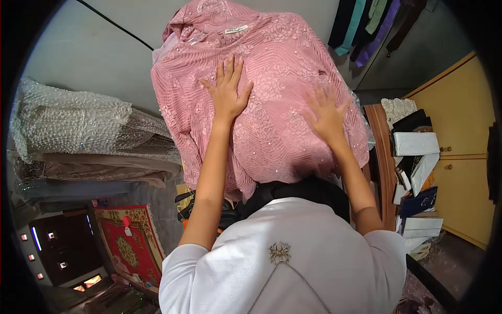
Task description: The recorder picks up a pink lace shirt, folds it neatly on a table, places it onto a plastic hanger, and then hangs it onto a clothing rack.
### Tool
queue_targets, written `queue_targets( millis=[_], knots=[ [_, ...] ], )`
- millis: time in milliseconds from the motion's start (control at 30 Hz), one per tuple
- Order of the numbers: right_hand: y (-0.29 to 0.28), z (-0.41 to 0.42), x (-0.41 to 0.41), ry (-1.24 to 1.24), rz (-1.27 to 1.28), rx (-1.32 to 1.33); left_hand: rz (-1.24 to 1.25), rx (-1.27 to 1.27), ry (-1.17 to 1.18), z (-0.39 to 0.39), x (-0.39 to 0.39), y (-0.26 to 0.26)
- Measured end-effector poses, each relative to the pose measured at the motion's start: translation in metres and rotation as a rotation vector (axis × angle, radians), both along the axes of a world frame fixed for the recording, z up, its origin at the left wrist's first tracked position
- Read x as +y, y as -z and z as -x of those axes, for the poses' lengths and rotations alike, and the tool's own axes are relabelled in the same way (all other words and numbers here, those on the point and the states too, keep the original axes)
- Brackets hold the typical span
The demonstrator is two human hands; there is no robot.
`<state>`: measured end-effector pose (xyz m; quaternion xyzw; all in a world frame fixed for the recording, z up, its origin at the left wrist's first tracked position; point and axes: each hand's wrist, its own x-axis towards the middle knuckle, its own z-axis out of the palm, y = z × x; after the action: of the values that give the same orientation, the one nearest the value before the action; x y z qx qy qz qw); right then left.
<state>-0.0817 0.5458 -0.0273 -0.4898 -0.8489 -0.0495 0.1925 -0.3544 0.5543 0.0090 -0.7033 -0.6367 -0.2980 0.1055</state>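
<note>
Before me a pink lace blouse point(274, 102) with small pearl-like beads lies spread out, its neckline at the far end. A white label point(237, 29) bearing writing shows inside the collar. My left hand point(228, 92) rests on the left upper front of the blouse, palm down, fingers apart. On the right side of the front lies my right hand point(326, 114), slightly blurred, with its fingers also spread. Neither hand grips the fabric. The surface under the blouse is mostly hidden.
Beaded whitish garments point(78, 121) hang at the left above brown cloth point(98, 168). Strips of coloured fabric point(355, 27) hang at the upper right. Boxes and folded items point(417, 145) sit on a brown striped surface point(384, 165), beside a yellow cabinet point(466, 117). A red patterned rug point(127, 239) shows lower left.
</note>
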Motion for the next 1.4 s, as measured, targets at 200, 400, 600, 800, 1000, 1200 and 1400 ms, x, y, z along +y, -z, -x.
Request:
queue_targets(
  millis=[200, 400, 600, 800, 1000, 1200, 1400],
  knots=[
    [-0.013, -0.015, -0.009, 0.260, -0.127, 0.319, 0.013, -0.014, -0.019, -0.035, -0.028, -0.036],
    [0.047, 0.006, -0.059, -0.308, -0.256, -0.013, 0.085, 0.023, 0.136, -0.077, -0.064, 0.014],
    [0.050, -0.060, -0.035, 0.410, -0.079, 0.357, 0.016, 0.092, 0.091, -0.075, -0.056, 0.029],
    [0.032, 0.002, -0.057, -0.105, -0.170, 0.224, 0.004, 0.114, 0.080, -0.076, -0.054, 0.033],
    [0.116, -0.027, -0.098, -0.284, -0.267, -0.039, -0.019, 0.121, 0.079, -0.074, -0.054, 0.035],
    [0.161, -0.138, -0.153, -0.301, 0.206, -0.302, -0.026, 0.078, 0.089, -0.070, -0.054, 0.037],
    [0.132, -0.095, -0.127, -0.201, -0.230, 0.128, -0.065, -0.056, 0.234, -0.069, -0.063, 0.031]
  ],
)
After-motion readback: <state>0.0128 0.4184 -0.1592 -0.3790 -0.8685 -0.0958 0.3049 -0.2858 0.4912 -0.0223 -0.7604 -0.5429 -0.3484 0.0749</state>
